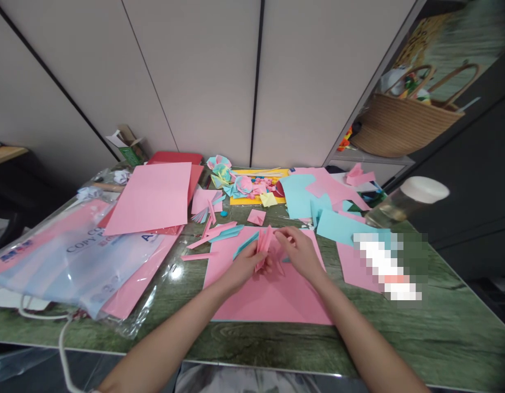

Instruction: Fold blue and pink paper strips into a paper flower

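My left hand (252, 263) is closed around a folded pink paper (264, 246), whose narrow pleats stand upright between thumb and fingers. At the upper right edge of this paper, my right hand (296, 250) is curled with its fingertips pinched on it. Both hands are above a large pink sheet (272, 303) lying flat on the table. A blue paper strip (245, 245) shows just beyond my left hand. Pink and blue folded strips (226, 232) lie to the left, and a small pink folded square (256, 217) is ahead of my hands.
Left lie pink sheets (154, 196) and a clear plastic paper bag (80, 256). A yellow tray (258, 201) holds small colourful pieces at the back, beside paper flowers (220, 173). Right are blue sheets (299, 196), a white-lidded jar (424, 190) and a blurred-out item. A woven basket (412, 123) stands on a shelf.
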